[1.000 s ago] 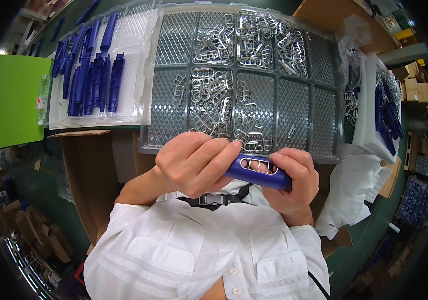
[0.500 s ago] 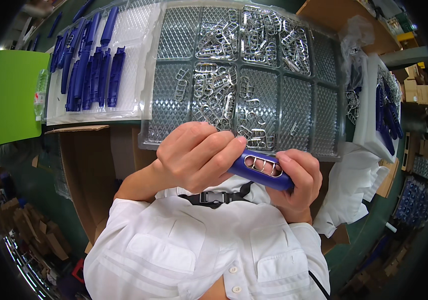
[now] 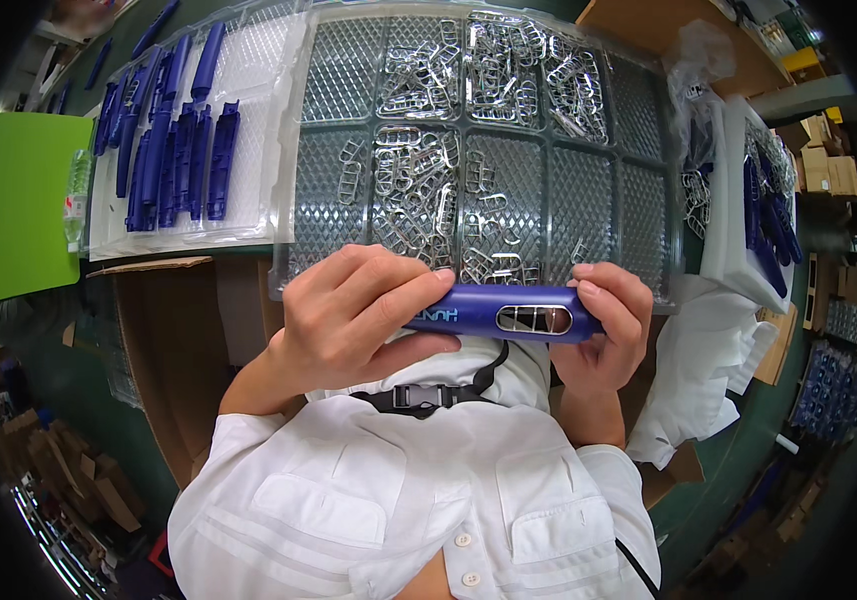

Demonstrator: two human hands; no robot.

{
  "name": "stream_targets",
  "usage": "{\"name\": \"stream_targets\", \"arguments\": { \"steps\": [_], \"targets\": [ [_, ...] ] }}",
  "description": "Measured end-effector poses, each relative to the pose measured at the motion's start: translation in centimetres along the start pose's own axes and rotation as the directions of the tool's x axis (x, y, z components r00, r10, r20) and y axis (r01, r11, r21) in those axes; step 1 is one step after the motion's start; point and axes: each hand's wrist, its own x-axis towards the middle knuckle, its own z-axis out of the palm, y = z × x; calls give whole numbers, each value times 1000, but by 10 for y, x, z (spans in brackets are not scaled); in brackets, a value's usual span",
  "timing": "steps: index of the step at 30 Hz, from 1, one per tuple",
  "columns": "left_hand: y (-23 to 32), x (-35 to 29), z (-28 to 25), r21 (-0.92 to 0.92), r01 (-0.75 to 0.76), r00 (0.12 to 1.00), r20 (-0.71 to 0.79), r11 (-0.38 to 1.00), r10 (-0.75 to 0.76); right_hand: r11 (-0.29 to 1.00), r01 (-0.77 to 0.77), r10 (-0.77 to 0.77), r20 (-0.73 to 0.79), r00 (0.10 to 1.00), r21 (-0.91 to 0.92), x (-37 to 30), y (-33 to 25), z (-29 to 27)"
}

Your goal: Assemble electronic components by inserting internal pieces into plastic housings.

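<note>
A dark blue plastic handle shell lies nearly level between my hands, in front of my chest. A shiny chrome frame with crossbars sits in the oval slot near its right end. My left hand grips the left end, fingers on top and thumb below. The right end is pinched by my right hand, thumb beside the chrome frame. Just beyond them stands a clear compartment tray, several of its compartments holding heaps of loose chrome frames.
On the left, a white tray carries several blue shells. Past it are a bottle and a green panel. A white foam box with blue parts stands at right. Below the table edge is an open cardboard box.
The shell has turned from slanting down rightward to nearly level. My left hand has slid left along it, uncovering more of its surface. My right hand has risen slightly.
</note>
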Motion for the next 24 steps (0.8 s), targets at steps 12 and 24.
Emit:
{"name": "stream_targets", "arguments": {
  "steps": [12,24],
  "targets": [
    [10,-10,7,-40,-1,999,-35,999,0,977,-180,179,17,984,112,-1,10,12],
    [-10,3,0,4,45,999,23,999,-45,945,-290,297,-25,954,153,6,15,18]
  ]
}}
